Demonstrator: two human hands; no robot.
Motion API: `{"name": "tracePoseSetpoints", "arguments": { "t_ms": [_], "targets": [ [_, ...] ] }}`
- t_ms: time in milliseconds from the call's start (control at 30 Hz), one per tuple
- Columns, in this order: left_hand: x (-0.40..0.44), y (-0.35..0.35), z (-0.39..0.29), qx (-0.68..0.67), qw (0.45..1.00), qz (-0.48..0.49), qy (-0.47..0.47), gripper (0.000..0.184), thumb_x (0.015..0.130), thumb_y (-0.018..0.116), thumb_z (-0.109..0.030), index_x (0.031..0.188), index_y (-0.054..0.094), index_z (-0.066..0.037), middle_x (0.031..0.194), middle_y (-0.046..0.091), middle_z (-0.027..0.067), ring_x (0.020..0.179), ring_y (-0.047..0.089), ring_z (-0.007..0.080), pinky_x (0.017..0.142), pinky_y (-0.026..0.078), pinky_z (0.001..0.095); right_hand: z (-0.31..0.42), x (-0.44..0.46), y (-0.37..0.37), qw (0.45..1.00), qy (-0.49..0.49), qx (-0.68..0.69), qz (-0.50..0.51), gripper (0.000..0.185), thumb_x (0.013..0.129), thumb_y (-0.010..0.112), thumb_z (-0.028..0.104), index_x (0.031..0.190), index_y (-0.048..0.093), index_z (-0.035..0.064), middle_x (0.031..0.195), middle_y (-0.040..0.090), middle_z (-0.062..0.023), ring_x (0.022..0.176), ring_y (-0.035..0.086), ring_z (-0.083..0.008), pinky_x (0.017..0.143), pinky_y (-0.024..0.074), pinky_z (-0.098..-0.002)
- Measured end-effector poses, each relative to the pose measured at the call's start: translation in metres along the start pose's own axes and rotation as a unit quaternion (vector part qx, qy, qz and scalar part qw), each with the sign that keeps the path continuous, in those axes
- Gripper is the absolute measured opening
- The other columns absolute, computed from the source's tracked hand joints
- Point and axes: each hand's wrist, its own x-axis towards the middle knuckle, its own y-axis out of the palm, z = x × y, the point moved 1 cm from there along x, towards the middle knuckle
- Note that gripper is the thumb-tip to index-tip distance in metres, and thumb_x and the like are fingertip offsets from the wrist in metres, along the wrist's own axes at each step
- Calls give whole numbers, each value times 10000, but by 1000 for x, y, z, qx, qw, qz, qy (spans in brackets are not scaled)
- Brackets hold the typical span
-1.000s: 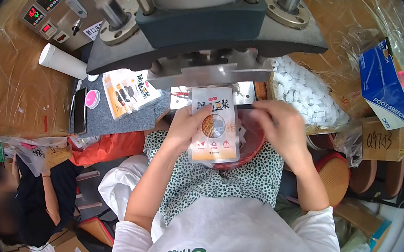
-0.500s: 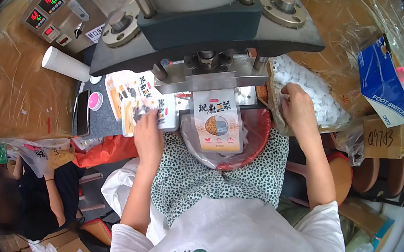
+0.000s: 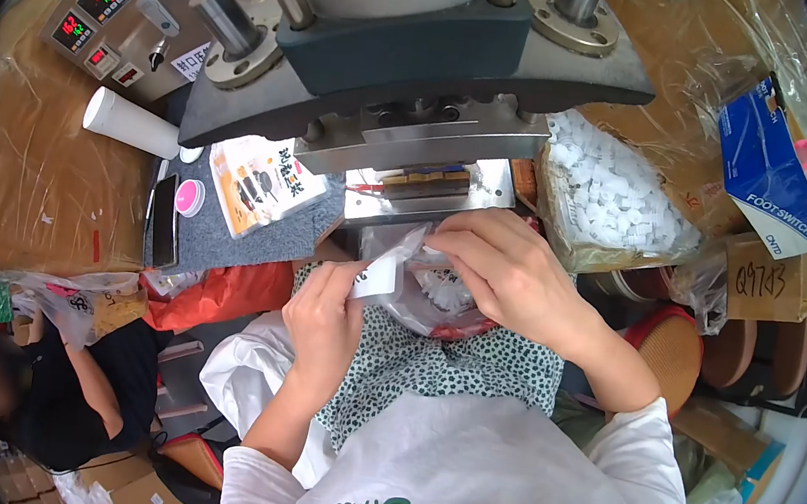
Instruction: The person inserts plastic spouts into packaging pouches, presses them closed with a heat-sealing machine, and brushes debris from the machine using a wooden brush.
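My left hand (image 3: 324, 308) grips a printed pouch (image 3: 377, 279), which is seen nearly edge-on in front of the press. At the pouch's top edge are the bent, closed fingers of my right hand (image 3: 498, 264); whatever is between them is hidden. Below both hands is a red basin (image 3: 459, 333) lined with clear plastic, with pouches inside. The metal press (image 3: 427, 139) stands raised over its lower plate (image 3: 499, 185). Flat on the grey mat (image 3: 269, 242) to the left lies a stack of printed pouches (image 3: 256, 179).
White plastic spouts (image 3: 612, 192) fill a box at the right, near a blue foot switch box (image 3: 767, 166). A phone (image 3: 165, 221), a pink round container (image 3: 189, 196) and a white cylinder (image 3: 127, 122) are at the left. Another person (image 3: 95, 385) sits at the lower left.
The press has risen from the pouch that was under it. My left hand has come from the stack with a pouch, and my right hand has moved from the spout box to meet it.
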Motion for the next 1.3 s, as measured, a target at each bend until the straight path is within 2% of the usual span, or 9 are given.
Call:
{"name": "tracePoseSetpoints", "arguments": {
  "t_ms": [333,367,500,600,767,1000,1067,1200,1300],
  "targets": [
    [5,25,-1,-145,983,113,4,87,831,668,13,916,685,15,787,627,143,677,616,339,618,486,385,-18,-10,9,993,63,94,19,271,822,659,-1,1091,650,-26,1081,667,-163,971,658,-354,852,532,-416],
    [7,30,-2,-161,977,142,-2,115,914,659,-86,919,703,19,796,663,132,675,652,253,618,498,349,-22,-12,11,989,96,113,12,276,840,660,0,1113,647,-32,1098,669,-171,973,664,-355,848,536,-413],
    [24,62,12,-339,853,288,-274,218,973,629,-156,1009,709,43,966,725,85,837,669,103,681,538,293,-25,-12,3,951,265,116,-112,304,878,687,33,1171,637,-30,1091,682,-175,968,694,-269,768,573,-357],
    [44,79,14,-542,735,192,-358,263,979,625,-170,1046,680,78,921,708,78,788,682,139,645,532,299,-32,-24,-8,954,258,115,-96,292,902,673,40,1184,633,-26,1047,691,-158,912,699,-239,733,567,-338],
    [59,87,20,-590,685,195,-380,273,980,620,-135,1130,627,94,1044,695,131,866,685,177,722,577,329,-18,-37,-22,951,265,128,-97,142,918,662,32,1042,700,-26,965,710,-121,830,692,-160,696,529,-268],
    [57,85,26,-604,664,218,-383,313,990,623,-171,1177,610,80,1079,694,120,902,682,165,765,571,319,20,18,-109,949,82,52,-299,187,979,624,101,1107,672,-27,1071,709,-108,954,665,-152,859,507,-266],
    [56,83,29,-594,667,238,-380,332,986,638,-186,1186,616,78,1097,696,119,926,685,173,792,571,320,20,62,-130,928,-11,10,-372,287,1058,470,209,1154,623,-15,1127,674,-122,936,652,-165,862,526,-326],
    [52,82,34,-575,684,267,-361,344,993,631,-210,1195,617,69,1124,690,102,984,667,151,856,539,294,88,138,-183,903,101,334,-249,636,1010,502,493,1364,504,-35,1275,608,-249,1185,607,-257,991,516,-374],
    [51,76,30,-591,676,267,-350,341,994,629,-205,1194,615,70,1128,688,97,987,662,143,864,533,291,77,165,-172,981,-19,85,-174,509,1015,541,386,1254,563,-63,1133,664,-199,1015,659,-229,929,539,-368]
  ]
}}
